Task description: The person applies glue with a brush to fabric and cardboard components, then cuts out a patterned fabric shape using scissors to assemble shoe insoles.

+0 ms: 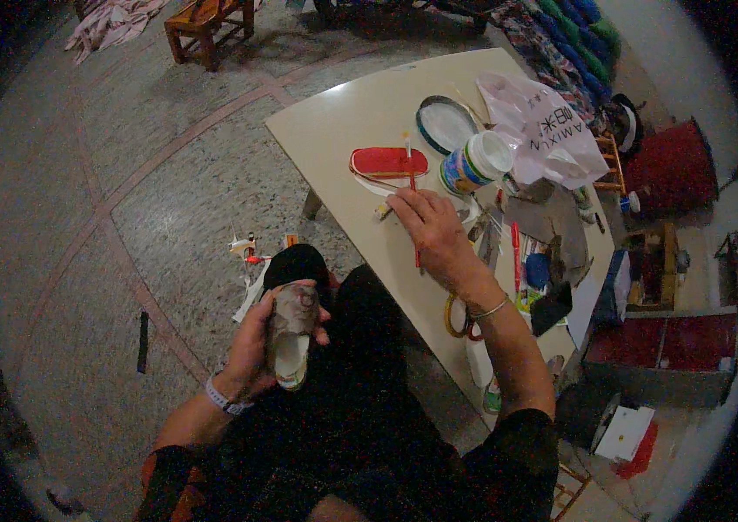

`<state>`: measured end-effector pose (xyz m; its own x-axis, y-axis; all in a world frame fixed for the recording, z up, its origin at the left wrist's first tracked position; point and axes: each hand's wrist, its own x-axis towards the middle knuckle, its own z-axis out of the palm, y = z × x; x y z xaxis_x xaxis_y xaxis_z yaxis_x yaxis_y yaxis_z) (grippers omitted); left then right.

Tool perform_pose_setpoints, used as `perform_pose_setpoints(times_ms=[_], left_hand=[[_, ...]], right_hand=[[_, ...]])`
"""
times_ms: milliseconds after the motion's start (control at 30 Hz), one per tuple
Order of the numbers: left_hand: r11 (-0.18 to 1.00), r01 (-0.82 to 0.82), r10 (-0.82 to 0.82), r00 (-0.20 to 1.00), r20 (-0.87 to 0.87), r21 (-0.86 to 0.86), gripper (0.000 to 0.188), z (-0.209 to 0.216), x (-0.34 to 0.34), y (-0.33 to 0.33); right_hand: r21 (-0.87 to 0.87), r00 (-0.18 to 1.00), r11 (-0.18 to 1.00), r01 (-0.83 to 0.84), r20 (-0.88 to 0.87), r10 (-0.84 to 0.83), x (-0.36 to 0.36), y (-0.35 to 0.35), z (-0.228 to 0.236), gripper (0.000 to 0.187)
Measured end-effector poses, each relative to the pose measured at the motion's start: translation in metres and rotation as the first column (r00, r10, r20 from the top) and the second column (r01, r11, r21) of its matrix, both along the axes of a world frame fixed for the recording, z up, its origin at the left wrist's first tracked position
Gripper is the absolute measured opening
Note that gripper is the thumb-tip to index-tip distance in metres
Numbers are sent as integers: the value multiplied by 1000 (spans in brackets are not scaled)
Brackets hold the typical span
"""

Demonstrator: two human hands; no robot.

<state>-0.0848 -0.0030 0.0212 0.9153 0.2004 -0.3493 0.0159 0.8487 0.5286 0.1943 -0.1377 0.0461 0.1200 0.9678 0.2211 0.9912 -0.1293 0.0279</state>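
My left hand is wrapped round a small cloth shoe, grey-brown on top with a pale opening, held above my lap. Over the table, my right hand has its fingers closed on a short brush whose pale end sticks out by the fingertips; the rest is hidden. A thin red stick with a light tip passes beneath that hand. Just beyond lies a red shoe-shaped piece with a pale edge. An open white tub with a blue-green label leans to its right, next to a round dark-rimmed lid.
A pale plastic bag lies at the table's far right. Scissors, a red pen and scraps crowd the right side. A wooden stool stands on the floor beyond; small scraps lie on the floor left of the table.
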Motion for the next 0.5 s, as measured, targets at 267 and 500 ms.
perform_pose_setpoints(times_ms=[267, 500], left_hand=[[995, 13, -13, 1000, -7, -94, 52, -1, 3, 5], [995, 19, -23, 999, -42, -96, 56, 5, 9, 5]], right_hand=[[-56, 1000, 998, -4, 18, 5, 4, 7, -4, 46], [-14, 999, 1000, 10, -34, -10, 5, 6, -2, 51]])
